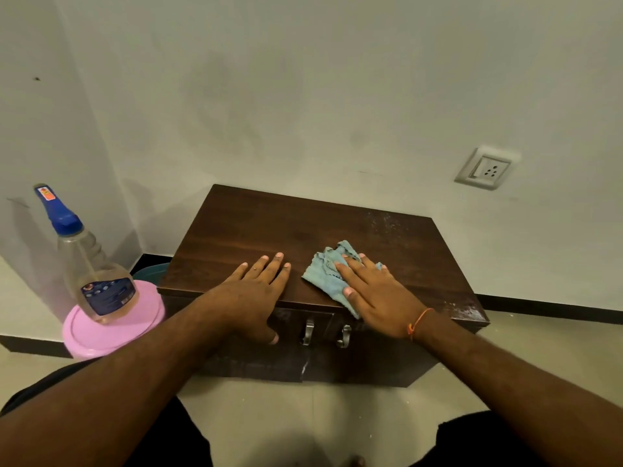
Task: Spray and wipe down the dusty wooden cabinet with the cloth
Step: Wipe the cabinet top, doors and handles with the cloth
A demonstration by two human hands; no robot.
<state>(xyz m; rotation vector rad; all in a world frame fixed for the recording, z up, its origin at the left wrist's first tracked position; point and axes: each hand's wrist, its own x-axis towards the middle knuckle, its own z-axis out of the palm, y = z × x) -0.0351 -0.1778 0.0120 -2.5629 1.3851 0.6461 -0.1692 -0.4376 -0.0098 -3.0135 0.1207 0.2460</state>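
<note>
One dark wooden cabinet (303,230) stands against the wall, with two metal handles (307,332) on its front. One blue cloth (325,274) lies crumpled on the cabinet top toward 5 o'clock, near the front edge. The right hand (377,291) presses it flat, fingers straight, grip open; part of the cloth is hidden under the palm. The left hand (256,291) rests flat just beside it at 9 o'clock, grip also open, thumb over the front edge. One spray bottle (94,264), holding clear liquid, stands on a pink lid (111,335) at 9 o'clock of the cabinet. Pale dust (384,222) shows at 2 o'clock. Label unreadable.
</note>
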